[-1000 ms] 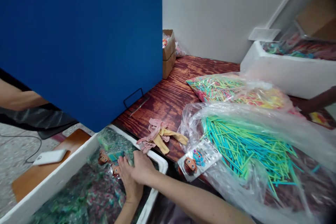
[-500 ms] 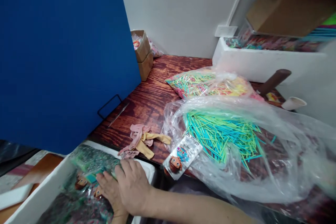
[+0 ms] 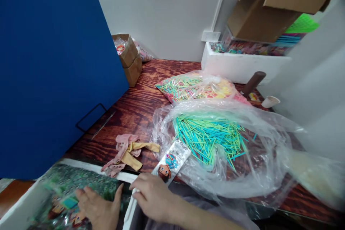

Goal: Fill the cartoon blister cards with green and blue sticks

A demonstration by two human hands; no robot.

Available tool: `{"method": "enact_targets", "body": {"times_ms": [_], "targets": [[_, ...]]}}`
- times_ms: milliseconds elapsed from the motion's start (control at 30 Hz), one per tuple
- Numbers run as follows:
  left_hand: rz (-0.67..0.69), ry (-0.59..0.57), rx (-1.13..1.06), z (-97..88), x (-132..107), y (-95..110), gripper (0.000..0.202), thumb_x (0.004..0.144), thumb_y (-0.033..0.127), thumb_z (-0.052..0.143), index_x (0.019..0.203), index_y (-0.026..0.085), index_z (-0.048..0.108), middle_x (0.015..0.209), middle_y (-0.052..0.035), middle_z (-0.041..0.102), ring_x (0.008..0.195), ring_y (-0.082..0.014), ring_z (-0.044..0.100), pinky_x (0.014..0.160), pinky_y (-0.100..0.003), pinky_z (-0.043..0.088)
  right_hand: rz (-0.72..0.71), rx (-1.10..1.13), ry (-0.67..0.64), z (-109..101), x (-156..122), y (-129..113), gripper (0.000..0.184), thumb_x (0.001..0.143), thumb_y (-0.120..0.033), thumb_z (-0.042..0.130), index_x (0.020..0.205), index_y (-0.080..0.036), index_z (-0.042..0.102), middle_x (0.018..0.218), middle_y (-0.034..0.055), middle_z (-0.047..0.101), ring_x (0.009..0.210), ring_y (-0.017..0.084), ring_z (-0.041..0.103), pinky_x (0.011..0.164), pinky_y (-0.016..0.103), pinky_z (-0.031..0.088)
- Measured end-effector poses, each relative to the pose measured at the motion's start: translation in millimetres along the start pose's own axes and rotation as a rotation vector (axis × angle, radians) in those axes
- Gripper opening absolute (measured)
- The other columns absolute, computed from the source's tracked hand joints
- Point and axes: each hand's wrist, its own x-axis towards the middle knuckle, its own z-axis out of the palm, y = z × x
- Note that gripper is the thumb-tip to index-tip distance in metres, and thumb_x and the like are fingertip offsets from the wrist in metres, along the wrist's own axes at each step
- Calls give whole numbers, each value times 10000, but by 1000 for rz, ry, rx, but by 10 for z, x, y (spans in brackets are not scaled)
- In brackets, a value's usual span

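Observation:
My left hand [image 3: 98,206] lies palm down, fingers spread, on clear printed packets [image 3: 71,203] inside a white foam box [image 3: 78,164] at the lower left. My right hand [image 3: 156,196] is at the box's near right corner, its fingers curled over the rim. Just beyond it, a clear packet with a cartoon face [image 3: 172,161] rests at the table's edge. An open plastic bag [image 3: 265,178] holds green and blue thin sticks [image 3: 207,136]. Pink and yellow limp strips [image 3: 129,152] lie beside the box.
A tall blue panel [image 3: 54,64] with a black wire handle stands left. Behind are a bag of multicoloured sticks [image 3: 191,84], small cartons [image 3: 132,61] and a filled foam box [image 3: 242,66] under a cardboard box [image 3: 264,10]. A brown cylinder [image 3: 253,83] and paper cup [image 3: 270,101] sit right.
My right hand has come off the back of my left hand and moved right to the box's rim. My left hand stays on the packets, thumb now spread. The view has shifted right.

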Motion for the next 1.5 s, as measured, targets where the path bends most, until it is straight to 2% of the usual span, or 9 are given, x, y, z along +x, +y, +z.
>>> {"method": "enact_targets", "body": {"times_ms": [100,433,700,800,867,1033,1133,1267,1500], "targets": [[85,97,23,70,36,52,880,896,500,415,1557,96,-3,1634,-202,-37,1486,-427,37,1161,-642,170,104,94,14,-201,-110,66,226,915,-167,529,1071,-197,690,1048,52,707,1003,180,630,890,255,445],[47,107,139,166,112,-46,657,963,364,388,1510,32,239,1592,-292,123,1491,-395,74,1156,-595,205,236,226,-66,-385,-409,222,205,866,-124,564,998,-204,699,966,29,713,923,169,639,821,246,434],[54,-16,127,-156,45,71,767,937,452,395,1541,58,132,1601,-266,133,1487,-399,101,1146,-633,183,230,345,-46,-537,-637,253,253,852,-137,572,1045,-234,703,1004,19,723,942,170,651,828,247,443],[142,-31,15,-322,237,167,660,959,412,348,1530,113,210,1602,-201,201,1488,-330,174,1175,-541,220,279,442,6,-596,-721,291,249,859,-154,566,1047,-238,707,987,14,734,915,172,667,810,254,460],[186,-54,-37,-342,471,331,568,971,387,322,1495,166,306,1531,-157,372,1430,-279,333,1163,-465,289,309,513,25,-621,-750,306,242,866,-167,560,1045,-233,707,984,20,739,915,177,677,811,262,472],[169,-273,180,-58,1004,881,500,955,305,360,1415,113,403,1216,-181,613,1125,-296,588,920,-403,451,322,551,41,-686,-788,288,233,859,-172,565,1026,-238,714,979,20,742,924,188,678,824,276,477],[114,-362,282,112,1154,1034,375,947,241,340,1216,135,578,1073,-155,653,868,-253,655,713,-330,433,333,581,50,-738,-860,307,239,855,-168,564,1019,-246,719,983,17,740,933,191,672,830,278,479],[77,-346,246,176,1392,1064,346,947,274,349,951,156,674,835,-115,699,741,-237,650,612,-289,362,395,667,105,-781,-983,360,227,870,-208,560,1033,-237,716,967,31,742,934,205,675,827,295,491],[30,-172,198,178,1584,1260,495,982,431,280,922,163,691,854,-118,709,777,-240,632,613,-286,329,382,713,148,-1042,-1056,455,215,887,-277,566,1047,-231,703,978,34,731,937,200,667,846,313,494]]}}
